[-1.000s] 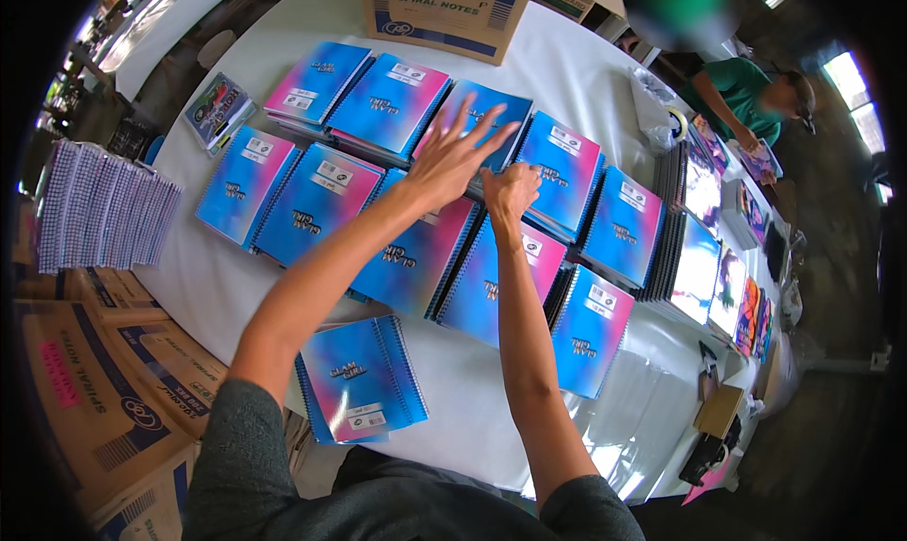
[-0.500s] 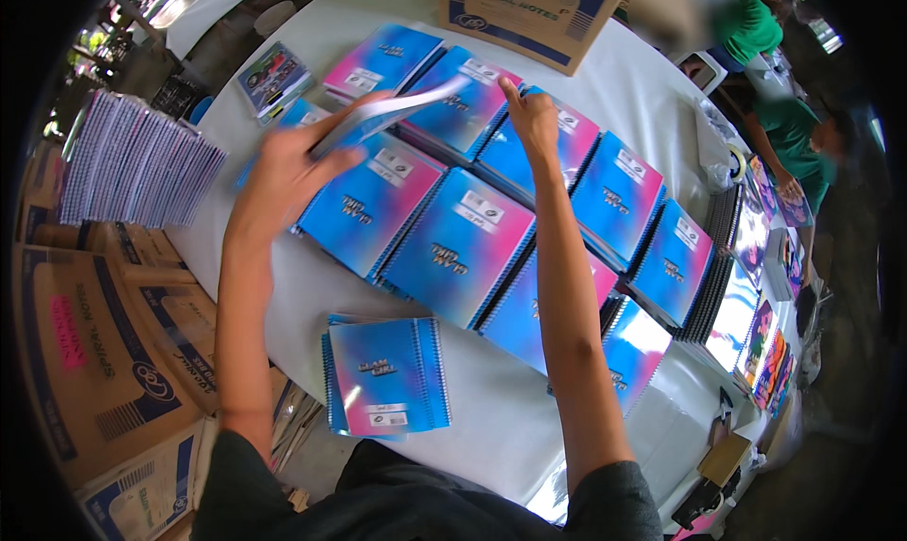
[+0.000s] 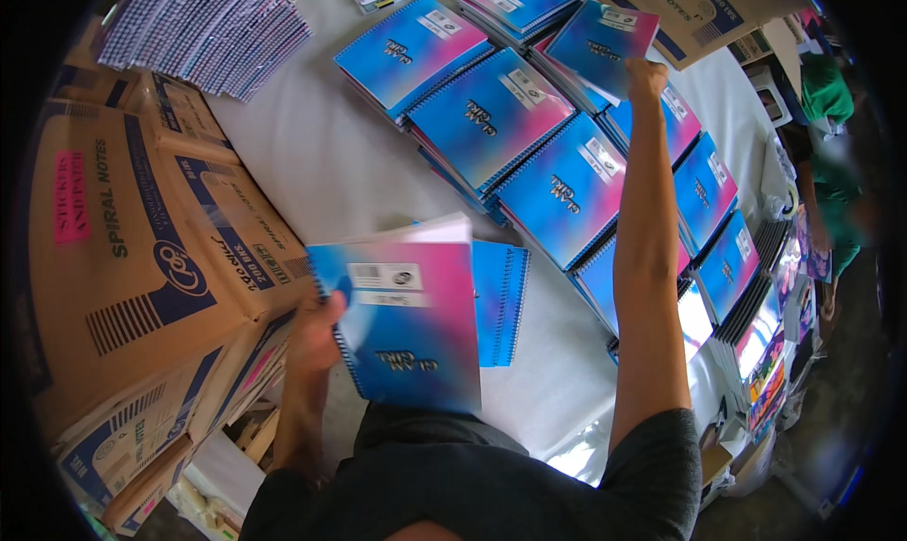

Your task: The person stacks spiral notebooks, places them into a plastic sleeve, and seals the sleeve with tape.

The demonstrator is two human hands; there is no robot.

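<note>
Blue-and-pink rectangular spiral notebook (image 3: 406,324), its coiled edge gripped by the left hand (image 3: 316,338), overlaps in view the left side of the low blue spiral-bound pile (image 3: 499,300), long axis roughly front-to-back; beyond that pile, rightward, the farther right hand (image 3: 647,76) pinches a second blue-and-pink notebook (image 3: 597,48).

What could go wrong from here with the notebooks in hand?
The left hand grips one notebook near its spiral edge, with white pages showing past the top of its cover, so it might flop open or bend. The right hand holds another notebook near a corner, among closely set stacks; it could slip or knock a neighbor askew.
</note>
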